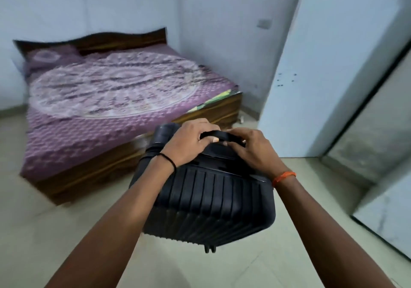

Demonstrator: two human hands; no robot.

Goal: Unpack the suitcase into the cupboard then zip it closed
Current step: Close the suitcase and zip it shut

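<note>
Suitcase first: it hangs in front of me, clear of the pale tiled floor, between the bed on my left and the cupboard on my right, and it looks zipped shut, so no unpacking has begun. My left hand and right hand both have their fingers curled round its top handle, side by side and nearly touching. To do this carry well, I judge I should keep the case level, swing it low, and set it down flat near the cupboard or on the bed, so the lid can open fully. Going by size: the bed is a broad wooden frame under a purple cover with a round pale pattern; the cupboard is a tall, smooth, light blue panel; the case is a hard dark shell with raised ribs and rounded corners; a small wheel shows beneath it; thin bands sit on both wrists, black left, orange right.
</note>
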